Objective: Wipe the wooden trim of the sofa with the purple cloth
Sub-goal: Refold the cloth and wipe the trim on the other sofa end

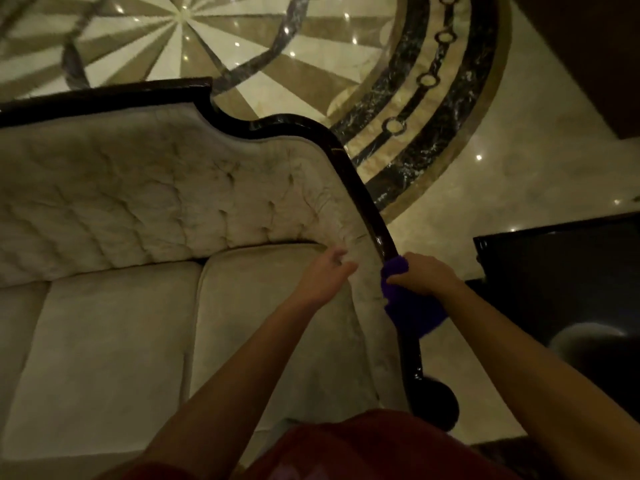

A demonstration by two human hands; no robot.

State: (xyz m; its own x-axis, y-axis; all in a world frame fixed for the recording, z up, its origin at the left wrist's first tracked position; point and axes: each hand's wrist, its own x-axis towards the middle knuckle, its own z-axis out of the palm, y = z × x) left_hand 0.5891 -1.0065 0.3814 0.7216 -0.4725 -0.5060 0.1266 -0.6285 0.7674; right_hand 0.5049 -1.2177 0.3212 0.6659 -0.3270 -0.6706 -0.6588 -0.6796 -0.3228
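Observation:
A cream tufted sofa (138, 209) fills the left and middle of the head view. Its dark glossy wooden trim (360, 192) curves along the backrest top and runs down the right arm to a rounded end (440, 403). My right hand (426, 275) is shut on the purple cloth (408, 306), pressing it onto the trim of the right arm. The cloth hangs down over the outer side. My left hand (325, 275) hovers with fingers apart over the upholstery just left of the trim, holding nothing.
A polished marble floor with a dark circular inlay (433, 98) lies behind the sofa. A dark glossy table (561, 271) stands close to the right of the sofa arm. A pale rounded object (588, 341) sits by it.

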